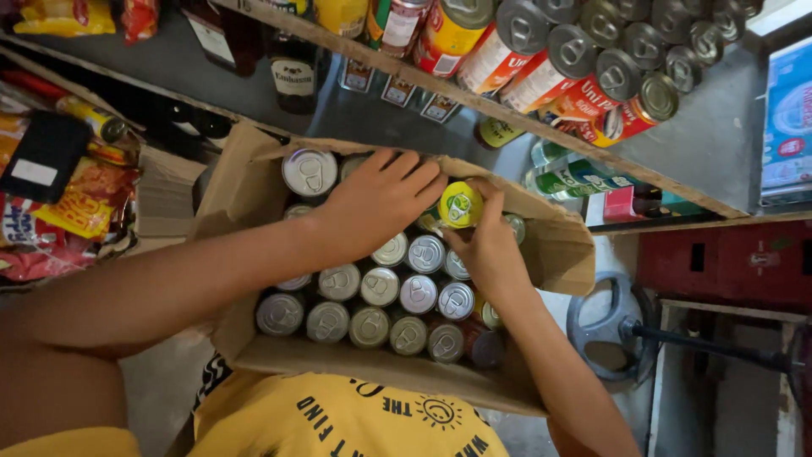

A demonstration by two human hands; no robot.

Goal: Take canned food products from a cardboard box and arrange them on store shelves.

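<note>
An open cardboard box (237,190) rests against my body, packed with several upright tin cans (381,288) showing silver pull-tab lids. My left hand (381,199) reaches into the far side of the box, fingers spread over the cans there. My right hand (486,245) grips a small can with a yellow-green lid (461,205), tilted and raised slightly above the others. The two hands nearly touch at that can.
Above the box a wooden shelf (677,182) carries several cans lying on their sides (584,63) and dark bottles (292,72). Snack packets (68,211) hang at left. A red crate (727,262) and a fan base (613,330) stand at right.
</note>
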